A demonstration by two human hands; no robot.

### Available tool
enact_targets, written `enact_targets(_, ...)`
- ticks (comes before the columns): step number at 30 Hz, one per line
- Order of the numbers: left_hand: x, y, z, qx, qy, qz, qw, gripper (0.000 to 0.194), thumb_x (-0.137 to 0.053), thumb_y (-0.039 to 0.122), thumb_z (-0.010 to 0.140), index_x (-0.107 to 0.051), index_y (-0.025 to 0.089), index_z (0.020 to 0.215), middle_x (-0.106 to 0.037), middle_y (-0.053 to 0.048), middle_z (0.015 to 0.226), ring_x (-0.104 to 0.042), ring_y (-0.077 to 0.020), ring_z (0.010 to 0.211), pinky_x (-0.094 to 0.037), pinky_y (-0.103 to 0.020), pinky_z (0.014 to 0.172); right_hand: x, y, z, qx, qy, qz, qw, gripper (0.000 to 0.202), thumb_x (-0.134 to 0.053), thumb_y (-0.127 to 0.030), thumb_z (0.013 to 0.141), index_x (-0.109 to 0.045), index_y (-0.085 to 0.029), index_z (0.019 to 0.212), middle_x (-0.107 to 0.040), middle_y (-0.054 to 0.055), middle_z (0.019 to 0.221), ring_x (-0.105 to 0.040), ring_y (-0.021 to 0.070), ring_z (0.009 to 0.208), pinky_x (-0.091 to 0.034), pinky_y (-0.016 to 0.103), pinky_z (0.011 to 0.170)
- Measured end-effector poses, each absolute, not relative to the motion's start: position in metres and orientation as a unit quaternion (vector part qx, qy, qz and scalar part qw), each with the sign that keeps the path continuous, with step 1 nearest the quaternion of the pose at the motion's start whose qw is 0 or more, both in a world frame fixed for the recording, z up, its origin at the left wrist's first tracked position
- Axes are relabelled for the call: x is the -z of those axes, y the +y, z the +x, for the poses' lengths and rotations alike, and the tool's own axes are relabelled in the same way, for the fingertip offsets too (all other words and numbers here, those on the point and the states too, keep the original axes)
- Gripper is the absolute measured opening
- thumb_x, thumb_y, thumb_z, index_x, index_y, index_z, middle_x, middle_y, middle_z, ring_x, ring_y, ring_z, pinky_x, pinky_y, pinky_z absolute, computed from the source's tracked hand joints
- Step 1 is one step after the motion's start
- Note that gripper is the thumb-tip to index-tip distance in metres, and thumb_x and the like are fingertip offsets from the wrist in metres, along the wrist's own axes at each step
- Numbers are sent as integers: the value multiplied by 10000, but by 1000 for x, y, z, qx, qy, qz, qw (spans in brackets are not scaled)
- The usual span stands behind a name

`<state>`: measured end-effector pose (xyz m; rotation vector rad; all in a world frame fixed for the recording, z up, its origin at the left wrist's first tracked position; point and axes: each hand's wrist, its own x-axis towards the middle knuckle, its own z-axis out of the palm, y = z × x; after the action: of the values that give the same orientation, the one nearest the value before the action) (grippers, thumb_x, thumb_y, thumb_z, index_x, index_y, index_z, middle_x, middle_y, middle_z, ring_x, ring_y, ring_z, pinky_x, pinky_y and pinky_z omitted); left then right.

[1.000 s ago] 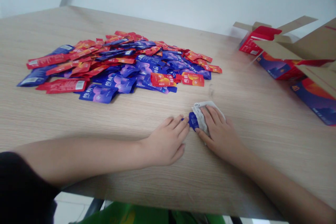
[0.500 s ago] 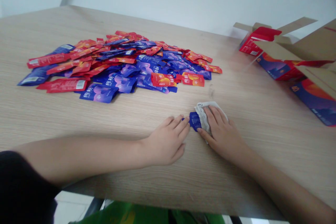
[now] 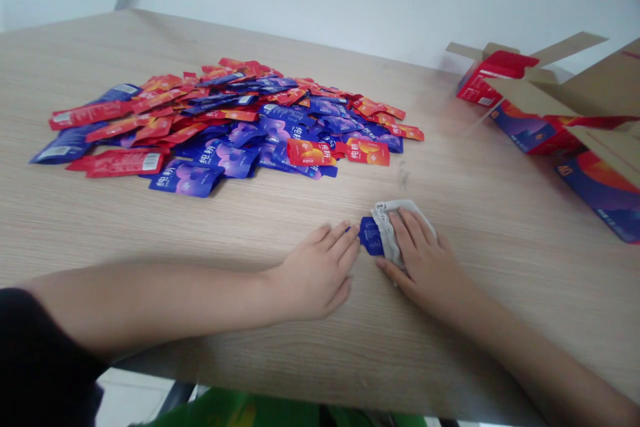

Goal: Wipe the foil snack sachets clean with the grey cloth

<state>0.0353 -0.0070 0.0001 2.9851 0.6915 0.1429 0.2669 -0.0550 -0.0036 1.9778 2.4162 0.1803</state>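
A dark blue sachet (image 3: 371, 236) lies flat on the wooden table, its right part covered by a folded pale grey cloth (image 3: 387, 230). My right hand (image 3: 425, 260) rests on the cloth, pressing it with fingers spread and the thumb at its lower left edge. At the sachet's narrow left end, my left hand (image 3: 320, 273) lies palm down with its fingertips on the tip, the fingers stretched out. Beyond my hands is a wide heap of red and blue sachets (image 3: 230, 157).
Open cartons stand at the right: a small red one (image 3: 480, 85) at the back and blue-and-red ones (image 3: 600, 190) nearer, flaps spread. A pale wall (image 3: 325, 0) rises behind the table (image 3: 280, 220), whose front edge is close to my body.
My right hand and the cloth have shifted slightly toward me. My left hand has barely moved and stays at the sachet's tip.
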Motion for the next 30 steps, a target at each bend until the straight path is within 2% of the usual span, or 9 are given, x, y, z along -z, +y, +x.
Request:
enact_targets(9,-3,-7,36,-39,213,976,16,566,-412,345,945,-437,7,1398,-385,-214,1507,-352,-320,1407,-278,-451,1128,5,-56,265,-61,775,629,-1,775,-296,-612,939,-321,-57,1479,-337,216,1535,-271,351,1423,-298,553,1089)
enact_targets(17,-3,-8,37,-17,219,975,16,573,-376,350,961,-413,11,1421,-344,-207,1530,-331,-317,1419,-275,-463,1126,6,-52,253,-64,803,592,-26,718,-352,-546,941,-293,-93,1495,-325,198,1545,-253,327,1429,-266,555,1099)
enact_targets(24,-3,-7,37,-33,219,975,28,514,-409,327,944,-501,23,1350,-444,-207,1470,-381,-328,1387,-287,-473,1115,4,-46,236,-64,805,589,-34,656,-370,-483,940,-348,-96,1468,-344,197,1534,-268,323,1421,-254,548,1098)
enact_targets(30,-3,-6,37,-40,213,976,23,495,-403,325,948,-536,14,1309,-472,-216,1444,-404,-338,1366,-298,-481,1107,3,-44,232,-67,804,590,-44,623,-384,-442,936,-373,-91,1451,-361,204,1524,-293,336,1404,-259,559,1084)
